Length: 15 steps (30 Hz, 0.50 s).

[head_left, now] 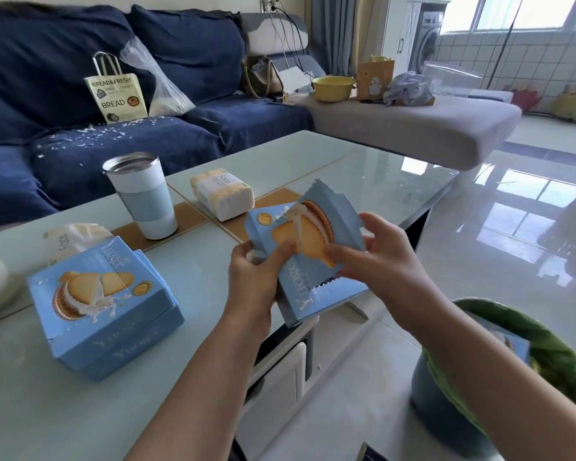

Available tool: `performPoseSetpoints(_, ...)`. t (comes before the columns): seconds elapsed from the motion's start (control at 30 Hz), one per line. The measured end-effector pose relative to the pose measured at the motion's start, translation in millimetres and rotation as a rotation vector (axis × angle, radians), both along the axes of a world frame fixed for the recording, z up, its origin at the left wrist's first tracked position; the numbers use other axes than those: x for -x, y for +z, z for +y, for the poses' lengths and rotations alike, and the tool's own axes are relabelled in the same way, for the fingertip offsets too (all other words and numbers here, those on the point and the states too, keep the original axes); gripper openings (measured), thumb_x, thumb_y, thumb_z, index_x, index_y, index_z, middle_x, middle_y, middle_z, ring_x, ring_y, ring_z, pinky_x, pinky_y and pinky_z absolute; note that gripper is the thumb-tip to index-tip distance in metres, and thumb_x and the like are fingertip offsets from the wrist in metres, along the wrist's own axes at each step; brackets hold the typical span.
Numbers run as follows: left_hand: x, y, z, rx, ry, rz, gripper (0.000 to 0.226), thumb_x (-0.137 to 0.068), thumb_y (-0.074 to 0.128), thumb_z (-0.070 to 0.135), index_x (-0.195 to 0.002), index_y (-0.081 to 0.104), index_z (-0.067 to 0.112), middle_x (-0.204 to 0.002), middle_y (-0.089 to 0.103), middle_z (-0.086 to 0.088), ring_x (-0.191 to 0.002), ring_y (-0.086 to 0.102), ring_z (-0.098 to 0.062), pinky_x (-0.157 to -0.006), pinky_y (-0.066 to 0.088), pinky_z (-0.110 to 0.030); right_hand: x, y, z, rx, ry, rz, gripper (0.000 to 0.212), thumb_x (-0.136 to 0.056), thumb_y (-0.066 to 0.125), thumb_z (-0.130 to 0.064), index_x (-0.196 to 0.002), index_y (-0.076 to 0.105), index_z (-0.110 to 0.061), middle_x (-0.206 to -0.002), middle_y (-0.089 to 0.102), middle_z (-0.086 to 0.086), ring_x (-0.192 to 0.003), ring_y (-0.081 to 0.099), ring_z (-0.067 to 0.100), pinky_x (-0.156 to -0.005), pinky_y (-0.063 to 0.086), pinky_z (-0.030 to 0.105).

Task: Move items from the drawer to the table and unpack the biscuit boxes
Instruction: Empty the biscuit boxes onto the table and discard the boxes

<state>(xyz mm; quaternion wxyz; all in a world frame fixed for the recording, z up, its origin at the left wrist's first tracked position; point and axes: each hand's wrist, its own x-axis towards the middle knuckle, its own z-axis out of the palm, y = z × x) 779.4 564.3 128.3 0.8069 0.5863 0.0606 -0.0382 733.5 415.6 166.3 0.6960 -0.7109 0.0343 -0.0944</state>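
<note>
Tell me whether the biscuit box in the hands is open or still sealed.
Open: the biscuit box has its serrated tear flap lifted, gripped by the left hand and right hand.

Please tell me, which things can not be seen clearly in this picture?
Head view:
- Held biscuit box: contents hidden by its walls, left hand and right hand.
- Stacked biscuit boxes: contents unseen.
- Bin: cut by the frame edge.
- Drawer: not identifiable.

A glass-topped coffee table (363, 164) is carrying two stacked blue biscuit boxes (103, 307), a tumbler (142, 197) and two tissue packs (222, 193).
</note>
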Motion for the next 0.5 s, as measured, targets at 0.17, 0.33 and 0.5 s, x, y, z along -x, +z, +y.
performPoseSetpoints(0.17, 2, 8, -3, 0.227, -0.173, -0.098, 0.089, -0.065, 0.078, 0.020, -0.138, 0.030, 0.033, -0.118, 0.068, -0.008, -0.103, 0.070, -0.028, -0.081, 0.059, -0.042, 2, -4, 15, 0.038, -0.017, -0.218, 0.016, -0.087, 0.070, -0.010, -0.099, 0.063, -0.019, -0.097, 0.073, 0.001, -0.083, 0.074, 0.015, -0.067, 0.061, 0.033)
performPoseSetpoints(0.33, 2, 8, -4, 0.155, -0.426, -0.316, 0.099, -0.065, 0.079, 0.013, -0.146, 0.026, 0.034, -0.125, 0.065, -0.008, -0.113, 0.064, -0.029, -0.089, 0.056, -0.043, -1, -14, 8, 0.174, 0.032, -0.318, 0.025, -0.091, 0.065, -0.011, -0.111, 0.064, -0.026, -0.109, 0.070, -0.004, -0.102, 0.069, 0.012, -0.082, 0.057, 0.031)
performPoseSetpoints(0.5, 0, 5, -3, -0.111, -0.359, -0.362, 0.116, -0.056, 0.082, 0.027, -0.153, 0.019, 0.025, -0.126, 0.064, -0.005, -0.113, 0.065, -0.022, -0.094, 0.054, -0.044, 0, -22, 7, 0.517, 0.104, -0.444, 0.048, -0.087, 0.062, -0.005, -0.132, 0.060, -0.022, -0.130, 0.060, -0.009, -0.124, 0.054, 0.007, -0.099, 0.050, 0.029)
